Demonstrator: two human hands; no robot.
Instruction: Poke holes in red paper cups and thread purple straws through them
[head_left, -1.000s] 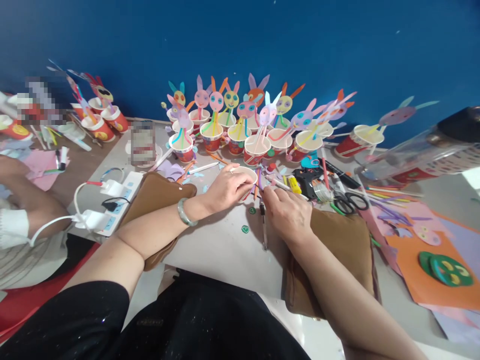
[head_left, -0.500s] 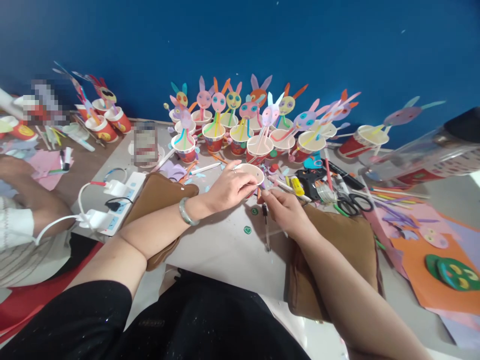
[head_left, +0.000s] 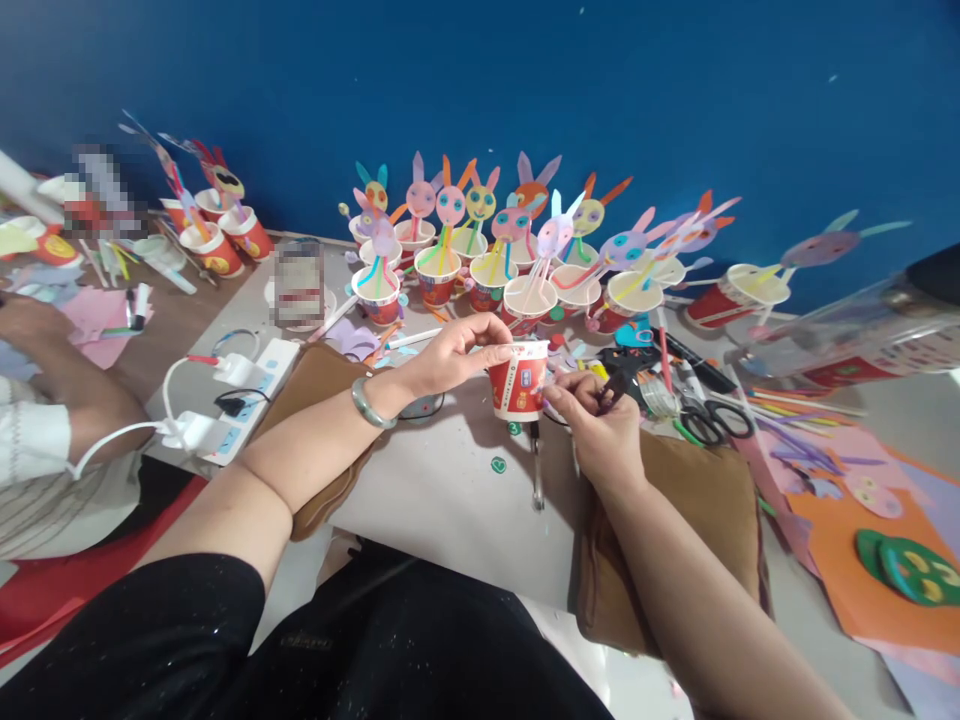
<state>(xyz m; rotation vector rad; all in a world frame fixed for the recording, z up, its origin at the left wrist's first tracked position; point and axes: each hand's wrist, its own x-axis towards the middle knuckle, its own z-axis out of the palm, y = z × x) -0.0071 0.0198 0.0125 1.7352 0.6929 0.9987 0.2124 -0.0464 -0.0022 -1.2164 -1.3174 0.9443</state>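
My left hand (head_left: pixel 469 355) grips a red and white paper cup (head_left: pixel 520 380) by its rim and left side. The cup is raised above the table, its printed side facing me. My right hand (head_left: pixel 600 420) is closed around a dark-handled tool (head_left: pixel 616 388), mostly hidden by the fingers, so its kind is unclear. The thumb and forefinger are close to the cup's right side. Below the cup lie a pen (head_left: pixel 537 470) and a small green-and-white round piece (head_left: pixel 499 465). Behind it stand several paper cups (head_left: pixel 437 290) bearing paper rabbit heads on straws.
Brown cushions (head_left: pixel 675 540) flank the work area. To the right are scissors (head_left: pixel 716 422), coloured paper (head_left: pixel 832 540) and a clear bottle (head_left: pixel 840 320). A power strip (head_left: pixel 251 400) with plugs sits left, near another person's arm (head_left: pixel 97 390). A blue wall (head_left: pixel 480 80) rises behind.
The cup has been lifted and tipped, so its printed side shows instead of its open top. My right hand has shifted right, away from the rim, and turned. The pen stays on the table.
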